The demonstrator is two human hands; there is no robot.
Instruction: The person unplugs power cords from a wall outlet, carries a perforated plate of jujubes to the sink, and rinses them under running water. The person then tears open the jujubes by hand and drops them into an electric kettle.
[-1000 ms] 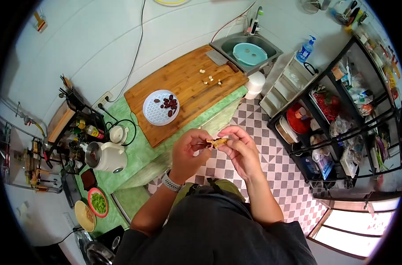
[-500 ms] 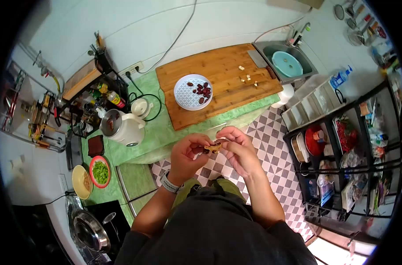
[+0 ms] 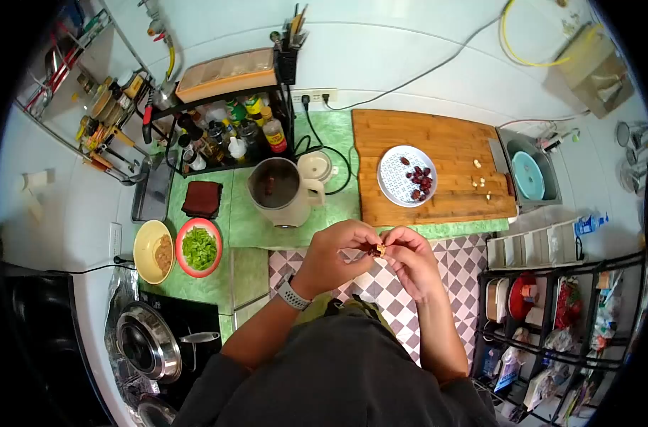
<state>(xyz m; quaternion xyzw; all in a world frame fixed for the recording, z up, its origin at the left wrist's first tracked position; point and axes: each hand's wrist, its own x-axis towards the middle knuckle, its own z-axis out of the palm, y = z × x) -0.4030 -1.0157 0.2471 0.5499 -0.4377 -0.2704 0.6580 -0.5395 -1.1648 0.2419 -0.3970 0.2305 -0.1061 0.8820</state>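
Note:
My left hand and my right hand meet in front of my body, their fingertips pinching a torn red date whose yellowish flesh shows. Behind them, on the wooden board, stands a white plate with several dark red dates. Small pale pieces lie on the board to the right of the plate. To the left of my hands, a cream-coloured jug appliance stands open on the green counter, with reddish pieces inside. Its pale lid lies beside it.
Chopped greens fill a red-rimmed bowl beside a yellow bowl. A lidded pan sits on the stove at lower left. Bottles stand on a black rack. Right: a sink with a blue basin and black shelves.
The view has swung left, bringing the jug nearer the middle. My hands stay together, and the date between them is turned and held more closely, with less of it showing.

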